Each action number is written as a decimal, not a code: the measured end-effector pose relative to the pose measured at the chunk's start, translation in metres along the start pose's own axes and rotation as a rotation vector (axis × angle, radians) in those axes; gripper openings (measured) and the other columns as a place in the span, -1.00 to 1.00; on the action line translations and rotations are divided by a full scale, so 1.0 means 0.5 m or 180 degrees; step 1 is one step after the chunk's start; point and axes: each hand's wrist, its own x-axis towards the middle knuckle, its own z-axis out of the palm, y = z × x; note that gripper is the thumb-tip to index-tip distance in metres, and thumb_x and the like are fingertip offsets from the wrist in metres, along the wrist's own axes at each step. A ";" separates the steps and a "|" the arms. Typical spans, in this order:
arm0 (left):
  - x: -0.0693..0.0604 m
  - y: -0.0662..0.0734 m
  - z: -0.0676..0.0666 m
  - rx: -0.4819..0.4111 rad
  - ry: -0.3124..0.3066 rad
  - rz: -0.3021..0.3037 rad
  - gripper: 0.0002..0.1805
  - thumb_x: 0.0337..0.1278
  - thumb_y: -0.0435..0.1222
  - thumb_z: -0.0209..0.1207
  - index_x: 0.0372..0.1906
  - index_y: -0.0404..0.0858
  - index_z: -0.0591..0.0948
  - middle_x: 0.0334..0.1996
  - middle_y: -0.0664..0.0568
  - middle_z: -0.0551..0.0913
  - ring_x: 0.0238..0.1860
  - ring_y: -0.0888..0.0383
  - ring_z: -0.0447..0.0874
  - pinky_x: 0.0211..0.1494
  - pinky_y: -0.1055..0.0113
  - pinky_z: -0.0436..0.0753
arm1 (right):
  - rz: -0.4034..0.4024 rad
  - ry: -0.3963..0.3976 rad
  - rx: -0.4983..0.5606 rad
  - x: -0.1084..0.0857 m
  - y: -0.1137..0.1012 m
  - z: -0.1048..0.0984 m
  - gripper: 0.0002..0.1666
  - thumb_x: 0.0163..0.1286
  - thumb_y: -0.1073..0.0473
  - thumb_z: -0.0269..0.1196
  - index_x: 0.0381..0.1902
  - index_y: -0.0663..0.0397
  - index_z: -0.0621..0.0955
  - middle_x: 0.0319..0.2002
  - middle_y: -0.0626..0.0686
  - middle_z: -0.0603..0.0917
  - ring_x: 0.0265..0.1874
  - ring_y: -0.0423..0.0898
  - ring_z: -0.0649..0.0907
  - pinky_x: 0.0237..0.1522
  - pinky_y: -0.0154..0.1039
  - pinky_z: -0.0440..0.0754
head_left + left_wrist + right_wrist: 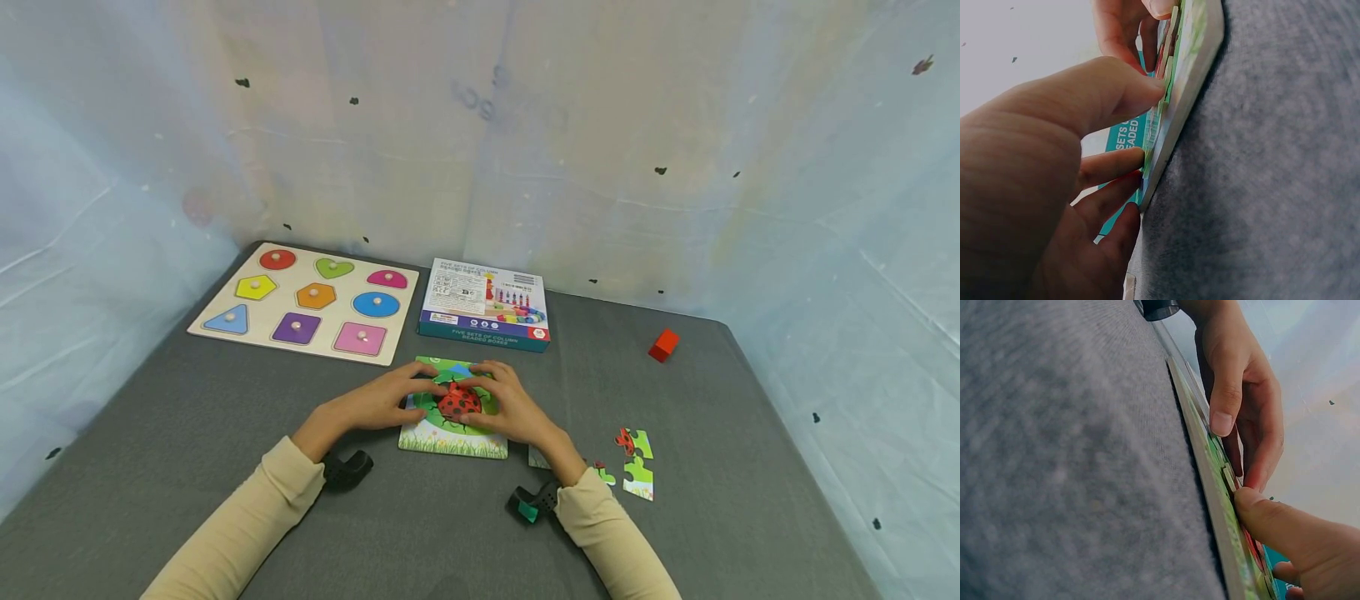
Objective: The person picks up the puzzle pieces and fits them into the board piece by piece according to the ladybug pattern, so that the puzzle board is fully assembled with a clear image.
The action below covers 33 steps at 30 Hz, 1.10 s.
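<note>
A ladybug jigsaw puzzle lies in its square tray before me, with some pieces standing slightly raised. My left hand rests over its left part. The left thumb touches the edge of the pieces, and the other fingers lie fairly straight on the far side. From the right, my right hand spans a red-and-green puzzle piece between thumb and fingers. Its thumb presses against a raised piece edge. The undersides of the fingertips are partly hidden.
Loose puzzle pieces lie to the right, some partly behind my right forearm. A shape board with knobbed pieces lies back left. Beside it sits a bead-set box. A red block stands at the far right.
</note>
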 end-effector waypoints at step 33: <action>0.002 -0.006 0.003 0.0031 -0.0052 -0.0088 -0.59 0.20 -0.23 0.15 0.16 -0.14 0.53 0.24 -0.11 0.32 0.25 -0.04 0.28 0.21 -0.01 0.36 | 0.0112 -0.0147 0.0151 -0.001 0.006 -0.002 -0.43 0.22 -0.01 0.31 0.17 0.03 0.51 0.29 0.14 0.28 0.31 0.09 0.16 0.21 0.17 0.22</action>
